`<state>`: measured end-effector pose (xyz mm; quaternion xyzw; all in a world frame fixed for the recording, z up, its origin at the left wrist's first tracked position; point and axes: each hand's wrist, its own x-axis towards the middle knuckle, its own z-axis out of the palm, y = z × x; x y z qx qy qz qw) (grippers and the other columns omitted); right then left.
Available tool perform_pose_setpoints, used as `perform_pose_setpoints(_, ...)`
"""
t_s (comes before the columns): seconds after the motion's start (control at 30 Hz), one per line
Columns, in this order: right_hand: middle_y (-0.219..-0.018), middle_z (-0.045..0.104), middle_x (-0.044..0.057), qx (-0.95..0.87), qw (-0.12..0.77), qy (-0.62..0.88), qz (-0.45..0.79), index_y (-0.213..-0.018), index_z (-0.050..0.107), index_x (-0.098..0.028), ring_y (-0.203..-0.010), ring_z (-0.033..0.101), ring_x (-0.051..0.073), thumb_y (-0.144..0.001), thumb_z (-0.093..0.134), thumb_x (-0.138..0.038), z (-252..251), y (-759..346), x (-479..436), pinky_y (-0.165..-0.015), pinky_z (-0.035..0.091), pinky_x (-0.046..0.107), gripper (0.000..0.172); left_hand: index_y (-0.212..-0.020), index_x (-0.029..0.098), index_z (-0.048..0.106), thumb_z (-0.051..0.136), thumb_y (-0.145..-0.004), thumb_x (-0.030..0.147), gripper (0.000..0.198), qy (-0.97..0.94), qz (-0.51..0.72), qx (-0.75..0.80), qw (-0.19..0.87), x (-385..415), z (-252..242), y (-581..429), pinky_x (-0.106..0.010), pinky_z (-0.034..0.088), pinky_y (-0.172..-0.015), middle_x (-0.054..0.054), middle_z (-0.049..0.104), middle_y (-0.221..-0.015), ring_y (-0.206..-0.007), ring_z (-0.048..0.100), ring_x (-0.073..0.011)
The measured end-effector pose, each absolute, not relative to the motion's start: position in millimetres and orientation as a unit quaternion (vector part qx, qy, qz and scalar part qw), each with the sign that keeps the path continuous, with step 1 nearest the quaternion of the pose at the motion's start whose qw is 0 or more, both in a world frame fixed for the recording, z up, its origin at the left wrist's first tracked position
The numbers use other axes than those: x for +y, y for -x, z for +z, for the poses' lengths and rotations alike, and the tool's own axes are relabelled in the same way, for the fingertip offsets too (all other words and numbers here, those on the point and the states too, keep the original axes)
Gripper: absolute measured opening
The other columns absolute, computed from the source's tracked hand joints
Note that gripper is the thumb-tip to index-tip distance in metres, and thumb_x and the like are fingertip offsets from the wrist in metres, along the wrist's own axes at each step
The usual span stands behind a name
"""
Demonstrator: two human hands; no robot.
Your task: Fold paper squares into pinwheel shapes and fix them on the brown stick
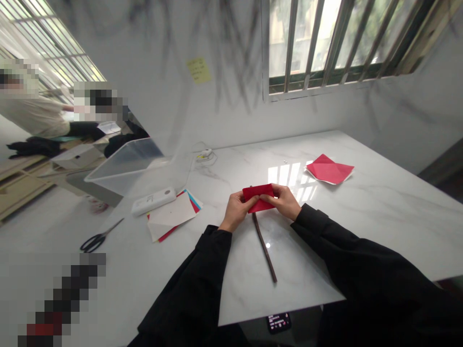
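Between my two hands is a folded piece of red paper [259,204], raised a little over the white table. My left hand [235,210] grips its left side, thumb pressed on the front. On the other side my right hand [285,201] pinches the paper, its thumb meeting the left thumb near the middle. The fingers behind the paper are hidden. A thin brown stick [265,248] lies on the table below, its upper end passing out of sight behind the paper. To the right rests a folded red paper piece [330,171] with white edges.
Left of my hands, coloured paper sheets [171,219] lie beside a white oblong device [154,201]. Black-handled scissors [96,242] and a clear plastic bin [126,168] are farther left. A cable [206,154] lies near the wall. A phone [279,323] shows below the table edge.
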<state>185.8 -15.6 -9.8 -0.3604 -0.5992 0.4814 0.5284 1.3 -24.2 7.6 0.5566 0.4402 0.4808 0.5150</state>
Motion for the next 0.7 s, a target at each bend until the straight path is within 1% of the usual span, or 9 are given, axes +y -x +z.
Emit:
perform_pose_setpoints(0.27,-0.085,0.075,0.004,-0.61,0.523,0.37,0.466,-0.091,0.074,-0.018,-0.081,0.069,0.021,-0.079,0.081,-0.05,-12.0,-185.8,-14.5,-0.077,0.055,0.034,0.035,-0.102,0.012,0.079,0.087,-0.074,0.046,0.044,-0.573,0.472,0.441,0.505,-23.8,9.2,0.3,-0.032,0.058,-0.077,-0.009,0.08,-0.095,-0.082,0.073,-0.0215)
perform_pose_setpoints(0.4,-0.082,0.073,0.003,-0.612,0.522,0.372,0.463,-0.09,0.074,-0.018,-0.079,0.067,0.02,-0.079,0.081,-0.049,-12.4,-186.0,-14.3,-0.074,0.054,0.033,0.034,-0.101,0.012,0.079,0.087,-0.074,0.046,0.044,-0.576,0.471,0.442,0.502,-23.8,9.5,0.4,-0.031,0.057,-0.075,-0.009,0.08,-0.091,-0.079,0.072,-0.0209)
perform_pose_setpoints(0.57,-0.081,0.074,0.003,-0.608,0.522,0.376,0.465,-0.09,0.075,-0.017,-0.078,0.067,0.02,-0.078,0.081,-0.049,-12.6,-185.5,-14.1,-0.074,0.054,0.034,0.035,-0.1,0.012,0.08,0.087,-0.073,0.047,0.045,-0.572,0.472,0.443,0.505,-23.9,9.7,-0.1,-0.033,0.058,-0.076,-0.009,0.079,-0.092,-0.08,0.072,-0.0219)
perform_pose_setpoints(0.7,-0.086,0.076,0.005,-0.603,0.524,0.371,0.474,-0.094,0.076,-0.017,-0.08,0.069,0.021,-0.079,0.082,-0.048,-13.5,-185.0,-13.9,-0.076,0.055,0.035,0.035,-0.102,0.011,0.079,0.087,-0.072,0.047,0.047,-0.566,0.474,0.443,0.508,-23.6,8.8,-0.5,-0.033,0.058,-0.077,-0.01,0.08,-0.095,-0.082,0.073,-0.023)
